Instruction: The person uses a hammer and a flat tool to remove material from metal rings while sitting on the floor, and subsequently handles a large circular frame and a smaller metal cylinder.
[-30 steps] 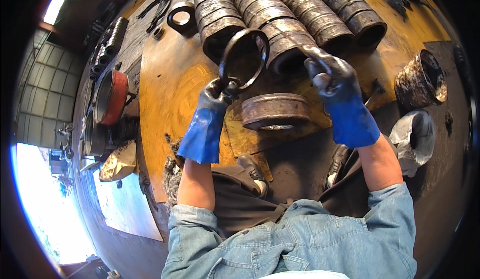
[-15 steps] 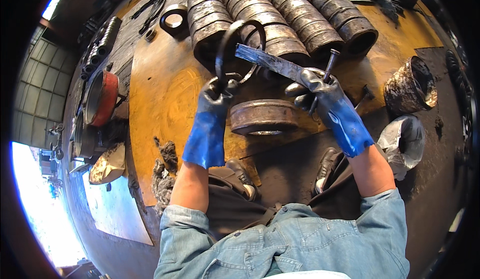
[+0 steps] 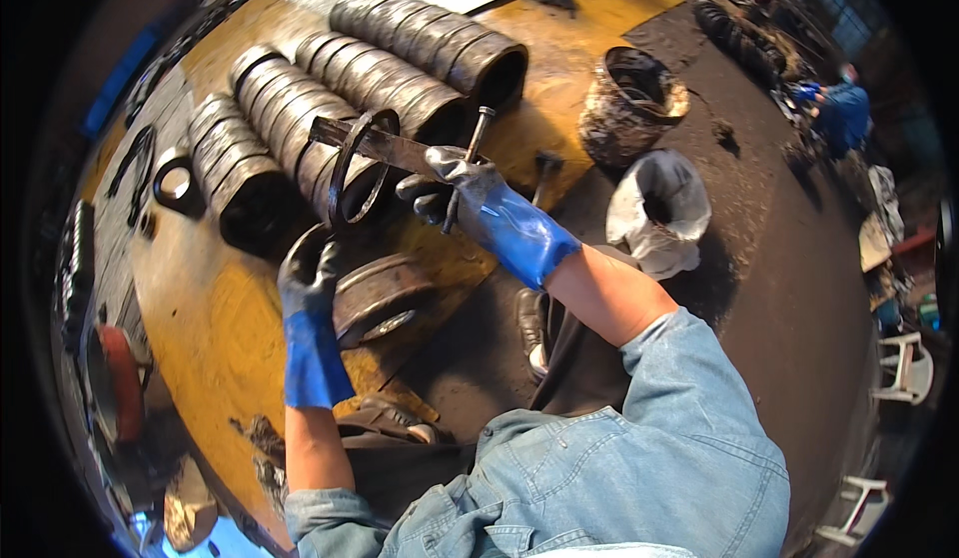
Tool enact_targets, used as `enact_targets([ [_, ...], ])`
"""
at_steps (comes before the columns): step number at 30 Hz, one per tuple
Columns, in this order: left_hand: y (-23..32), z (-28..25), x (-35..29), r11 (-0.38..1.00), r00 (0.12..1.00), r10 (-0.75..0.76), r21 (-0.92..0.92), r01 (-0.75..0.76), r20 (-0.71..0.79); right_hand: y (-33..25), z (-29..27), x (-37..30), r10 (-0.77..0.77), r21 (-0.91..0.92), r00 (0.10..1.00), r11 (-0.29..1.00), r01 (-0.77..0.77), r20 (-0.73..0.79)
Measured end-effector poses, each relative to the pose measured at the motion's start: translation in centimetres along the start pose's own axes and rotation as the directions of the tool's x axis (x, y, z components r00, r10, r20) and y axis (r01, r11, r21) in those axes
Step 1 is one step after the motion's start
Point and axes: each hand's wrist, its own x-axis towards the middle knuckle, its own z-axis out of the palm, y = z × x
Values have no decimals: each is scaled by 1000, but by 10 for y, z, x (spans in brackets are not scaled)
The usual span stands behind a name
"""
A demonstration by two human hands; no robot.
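My right hand (image 3: pixel 462 180), in a blue and dark-coated glove, is closed round a flat metal bar (image 3: pixel 400 148) and a long bolt with a flat head (image 3: pixel 479 130). The bar's far end passes through a thin dark metal ring (image 3: pixel 345 183), which appears to hang on it. Just below the ring is my left hand (image 3: pixel 308 270), gloved alike, its thumb and fingers apart; whether a fingertip still touches the ring is hard to see. Beside that hand, a wide rusty ring (image 3: pixel 385 298) rests on the yellow-brown sheet.
Rows of dark metal rings (image 3: pixel 375 83) lie ahead on the floor sheet (image 3: pixel 215 303). A crusted drum (image 3: pixel 624 123) and a white sack (image 3: pixel 659 213) stand to the right. A red-rimmed round part (image 3: pixel 122 383) is at left. Another person (image 3: pixel 844 113) is far right.
My view has swung right, so things appear further left. The thin ring, earlier held in my left hand, now surrounds the bar, and my left fingers have loosened below it.
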Motion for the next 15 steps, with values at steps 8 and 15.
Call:
enact_targets([
  [8,-3,-43,1,959,994,105,260,-110,31,-116,-148,55,-194,26,939,977,210,-282],
  [15,-65,-72,11,968,964,-249,-3,250,95,-278,-363,78,-273,-181,782,962,206,-560],
])
